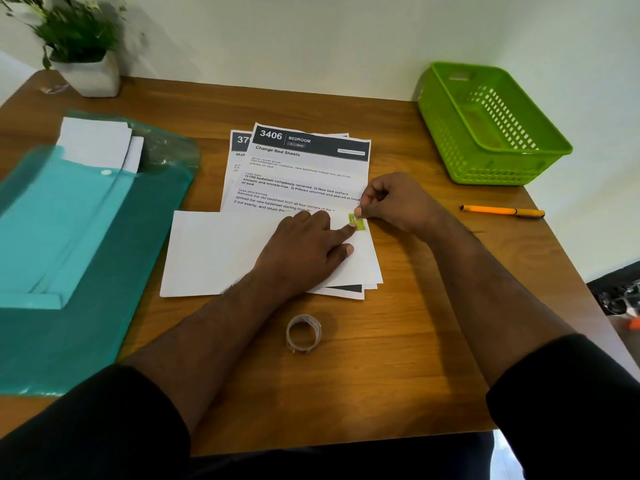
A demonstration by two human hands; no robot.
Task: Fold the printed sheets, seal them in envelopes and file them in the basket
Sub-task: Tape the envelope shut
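Left hand [304,249] flat on folded sheet [221,252], forefinger pressing green sticker [357,223] — right hand [394,202] fingers pinched narrow on sticker's edge. Basket [491,164] well apart.

Smooth wooden table [398,358], perforated plastic basket [450,147]

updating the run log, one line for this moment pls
left hand: flat on white envelope | right hand: pinching small green sticker at envelope edge | green plastic basket: empty

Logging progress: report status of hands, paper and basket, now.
Left hand flat on folded sheet, fingertip on green sticker. Right hand pinching sticker's edge. Basket empty. Nothing in the way.
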